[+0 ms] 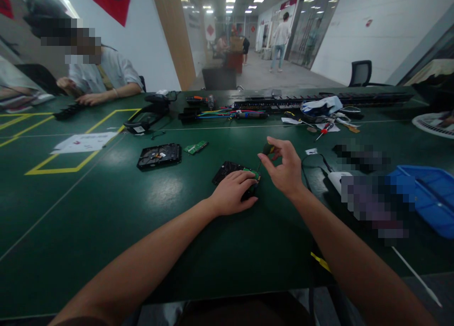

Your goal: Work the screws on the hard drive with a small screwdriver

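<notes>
A black hard drive [229, 169] with a green circuit board [252, 173] on its upper face lies on the green table in front of me. My left hand [234, 192] grips it from above, fingers across its top and thumb at the near side, hiding much of it. In my right hand [282, 165] is a screwdriver [268, 149], its dark green and yellow handle pinched between thumb and fingers. Its shaft points down to the circuit board's right end; the tip's exact contact is hard to see. To the left lie another hard drive [159, 155] and a loose green circuit board [196, 147].
At the right are a blue tray [432, 193] and a white cabled device [336, 179], partly blurred. Along the back lie an orange-black tool [200, 100], coloured wires [220, 114] and a red screwdriver [324, 131]. A co-worker [102, 75] sits at the far left.
</notes>
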Motion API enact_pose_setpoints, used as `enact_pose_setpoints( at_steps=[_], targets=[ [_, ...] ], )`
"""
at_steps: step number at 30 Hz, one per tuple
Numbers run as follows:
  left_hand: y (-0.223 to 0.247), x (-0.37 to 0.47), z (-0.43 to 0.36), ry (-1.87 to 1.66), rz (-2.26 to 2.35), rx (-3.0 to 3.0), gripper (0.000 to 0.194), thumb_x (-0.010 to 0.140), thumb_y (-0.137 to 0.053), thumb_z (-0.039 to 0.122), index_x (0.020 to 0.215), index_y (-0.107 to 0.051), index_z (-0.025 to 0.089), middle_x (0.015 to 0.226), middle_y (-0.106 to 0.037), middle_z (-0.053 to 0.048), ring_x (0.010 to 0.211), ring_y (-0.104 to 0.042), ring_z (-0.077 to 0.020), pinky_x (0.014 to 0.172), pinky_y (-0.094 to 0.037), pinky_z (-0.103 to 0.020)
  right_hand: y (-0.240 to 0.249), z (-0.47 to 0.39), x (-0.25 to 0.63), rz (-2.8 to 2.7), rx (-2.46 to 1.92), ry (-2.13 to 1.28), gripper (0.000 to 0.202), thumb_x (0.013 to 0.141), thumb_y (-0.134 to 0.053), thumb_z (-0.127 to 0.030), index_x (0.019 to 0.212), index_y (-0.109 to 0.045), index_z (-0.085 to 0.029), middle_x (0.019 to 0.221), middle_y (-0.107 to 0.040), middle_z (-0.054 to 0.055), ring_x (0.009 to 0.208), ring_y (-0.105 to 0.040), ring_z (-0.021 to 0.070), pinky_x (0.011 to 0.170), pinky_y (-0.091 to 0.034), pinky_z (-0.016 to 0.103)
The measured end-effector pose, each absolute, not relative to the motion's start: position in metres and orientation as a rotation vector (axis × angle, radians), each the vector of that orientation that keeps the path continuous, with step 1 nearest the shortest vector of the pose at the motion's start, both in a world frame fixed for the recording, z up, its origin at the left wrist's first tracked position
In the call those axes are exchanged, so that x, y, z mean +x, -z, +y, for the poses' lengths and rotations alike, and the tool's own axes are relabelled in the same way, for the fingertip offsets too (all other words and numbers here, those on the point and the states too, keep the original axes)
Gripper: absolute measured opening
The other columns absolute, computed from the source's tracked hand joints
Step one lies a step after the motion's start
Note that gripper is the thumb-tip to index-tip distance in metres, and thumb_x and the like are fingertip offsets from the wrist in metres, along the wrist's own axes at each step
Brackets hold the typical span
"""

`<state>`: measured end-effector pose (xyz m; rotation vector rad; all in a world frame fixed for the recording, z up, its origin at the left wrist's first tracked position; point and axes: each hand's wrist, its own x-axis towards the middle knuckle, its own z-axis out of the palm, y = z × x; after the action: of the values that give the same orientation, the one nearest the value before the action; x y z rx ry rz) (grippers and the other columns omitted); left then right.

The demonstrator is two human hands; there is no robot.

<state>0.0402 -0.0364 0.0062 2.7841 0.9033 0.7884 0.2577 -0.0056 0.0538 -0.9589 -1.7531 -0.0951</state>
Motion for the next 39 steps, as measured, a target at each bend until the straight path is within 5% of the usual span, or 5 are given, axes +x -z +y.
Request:
enact_pose_setpoints(
  at_steps=[6, 13, 20, 39],
  targets=[
    [-0.0071, 0.04, -0.0362, -0.793, 0.897, 2.781, 0.048, 0.095, -0.069, 0.044, 0.137, -0.06, 0.021, 0.146, -0.062, -0.014, 0.138, -0.058, -0.0328, 0.118, -0.047, -0.055, -0.054, -0.0048, 0.2576, -1.721, -1.006, 0.128, 0.047, 0.093, -0.075, -0.031, 0.137, -0.058, -0.031, 0.116, -0.069, 0.006, 0.09, -0.067, 0.023, 0.071, -0.06, 0.041],
    [-0.0073, 0.04, -0.0365, -0.749, 0.923, 2.78, 0.049, 0.095, -0.069, 0.045, 0.137, -0.061, 0.021, 0.146, -0.062, -0.013, 0.14, -0.057, -0.0328, 0.119, -0.046, -0.053, -0.0562, -0.0049, 0.2579, -1.815, -0.89, -0.111, 0.046, 0.101, -0.062, -0.025, 0.146, -0.053, -0.031, 0.136, -0.069, 0.007, 0.109, -0.073, 0.0233, 0.097, -0.063, 0.044],
    [-0.0089, 0.0405, -0.0376, -0.774, 0.916, 2.786, 0.047, 0.096, -0.068, 0.044, 0.135, -0.061, 0.019, 0.146, -0.062, -0.014, 0.138, -0.058, -0.0326, 0.119, -0.047, -0.052, -0.0549, -0.0012, 0.2591, -1.788, -0.95, 0.032, 0.045, 0.097, -0.07, -0.031, 0.141, -0.058, -0.032, 0.121, -0.072, 0.006, 0.096, -0.072, 0.0234, 0.082, -0.063, 0.044],
    [-0.0082, 0.04, -0.0374, -0.775, 0.901, 2.773, 0.048, 0.095, -0.068, 0.043, 0.136, -0.061, 0.02, 0.146, -0.062, -0.014, 0.139, -0.057, -0.0328, 0.119, -0.046, -0.053, -0.0628, -0.0028, 0.2547, -1.785, -0.973, 0.091, 0.039, 0.097, -0.071, -0.03, 0.134, -0.06, -0.033, 0.113, -0.068, 0.006, 0.097, -0.066, 0.0252, 0.086, -0.06, 0.047]
  ],
)
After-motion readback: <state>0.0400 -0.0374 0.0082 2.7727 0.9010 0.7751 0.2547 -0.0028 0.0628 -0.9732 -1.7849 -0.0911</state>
